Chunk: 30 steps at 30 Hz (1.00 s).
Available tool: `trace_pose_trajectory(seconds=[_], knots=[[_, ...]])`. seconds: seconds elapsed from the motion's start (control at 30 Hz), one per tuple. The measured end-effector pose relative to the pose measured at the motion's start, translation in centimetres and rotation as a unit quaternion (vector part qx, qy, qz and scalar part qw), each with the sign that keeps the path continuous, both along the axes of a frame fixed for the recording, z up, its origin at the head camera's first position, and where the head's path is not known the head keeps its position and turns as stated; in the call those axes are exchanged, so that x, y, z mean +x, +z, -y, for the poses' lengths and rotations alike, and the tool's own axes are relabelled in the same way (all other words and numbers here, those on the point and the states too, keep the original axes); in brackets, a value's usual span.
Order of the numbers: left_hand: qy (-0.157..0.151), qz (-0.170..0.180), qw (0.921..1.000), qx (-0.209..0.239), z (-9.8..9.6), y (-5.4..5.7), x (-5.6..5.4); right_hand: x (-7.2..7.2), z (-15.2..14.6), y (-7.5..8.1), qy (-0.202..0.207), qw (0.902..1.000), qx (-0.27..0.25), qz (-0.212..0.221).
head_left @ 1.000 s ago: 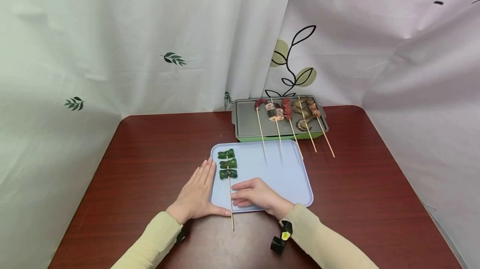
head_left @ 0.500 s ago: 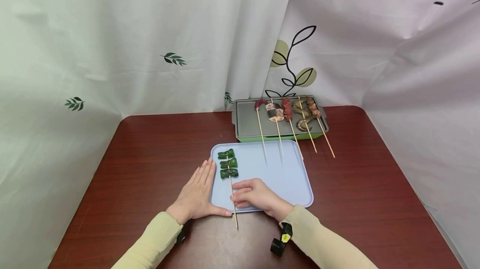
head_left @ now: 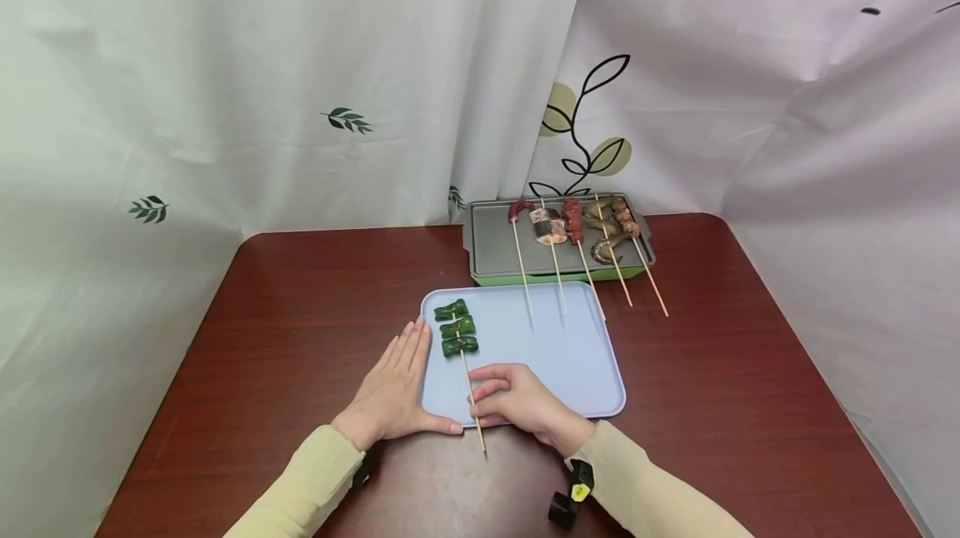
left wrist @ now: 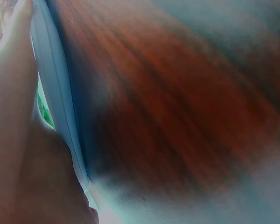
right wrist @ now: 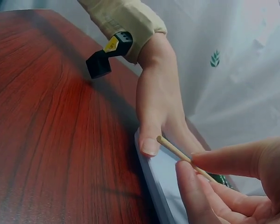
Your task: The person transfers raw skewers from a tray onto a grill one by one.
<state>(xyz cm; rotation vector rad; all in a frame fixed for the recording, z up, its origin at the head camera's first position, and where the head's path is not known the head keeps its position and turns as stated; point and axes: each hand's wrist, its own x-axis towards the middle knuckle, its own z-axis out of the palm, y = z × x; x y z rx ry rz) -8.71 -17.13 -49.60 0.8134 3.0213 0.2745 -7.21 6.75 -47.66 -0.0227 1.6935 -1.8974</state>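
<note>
A green pepper skewer lies along the left side of the pale blue tray, with several green pieces on a wooden stick. My right hand pinches the lower part of that stick between thumb and fingers. In the right wrist view, the blunt end of the stick sticks out past the thumb and forefinger. My left hand rests against the tray's left edge, fingers straight, its thumb along the near edge close to the stick. The left wrist view shows the tray's side beside that hand.
Behind the tray stands a green-sided grey grill pan. On it lie a dark red curled skewer, a fish skewer, a red meat skewer, a shrimp skewer and a chunky meat skewer, sticks pointing forward over the tray and table.
The stick's near end has swung to the right with my right hand, which has moved slightly right and closed its fingers on it. The pepper pieces have tilted; my left hand has stayed put.
</note>
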Motion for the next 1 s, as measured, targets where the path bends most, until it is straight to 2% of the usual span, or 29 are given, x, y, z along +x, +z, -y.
trace_pose_trajectory(seconds=[0.3, 0.67, 0.77, 1.0], knots=[[0.009, -0.001, 0.9998, -0.015, 0.3, -1.4, -0.3, 0.2, -0.5, 0.5, 0.013, 0.9998, -0.002, -0.016], [0.016, 0.014, 0.9996, -0.016, 0.2, -1.0, -0.2, 0.1, -1.5, 2.5, 0.035, 0.9951, 0.005, -0.093], [0.018, 0.019, 0.9995, -0.018, 0.1, -1.0, -0.2, -0.2, -2.0, 3.2, 0.039, 0.9928, 0.013, -0.113], [0.019, 0.026, 0.9993, -0.016, 0.0, -0.8, -0.2, -1.7, -3.1, 5.1, 0.029, 0.9912, 0.028, -0.126]])
